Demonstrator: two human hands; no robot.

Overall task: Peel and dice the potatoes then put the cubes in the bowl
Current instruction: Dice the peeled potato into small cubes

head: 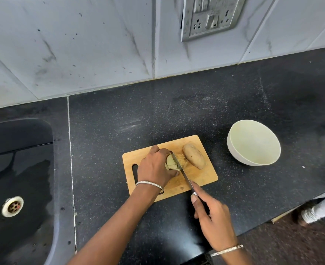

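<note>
Wooden cutting board [202,175] lies on the black speckled counter [119,121], close to its front edge. The left hand [156,165] curls over a pale, partly cut potato [171,162] at the middle of the board, fingers bent round it and pressing it down. The right hand [213,220] grips the handle of a knife [182,172], forefinger laid along the spine. The blade runs slantwise across the board and touches the potato's right side, just beside the left fingertips. A whole brown-skinned potato [193,156] rests near the board's far right corner, apart from the blade. Toward the right end of the counter, clear of the board, stands a cream bowl [234,154]. A dark sink [14,169] is sunk in the left end.
</note>
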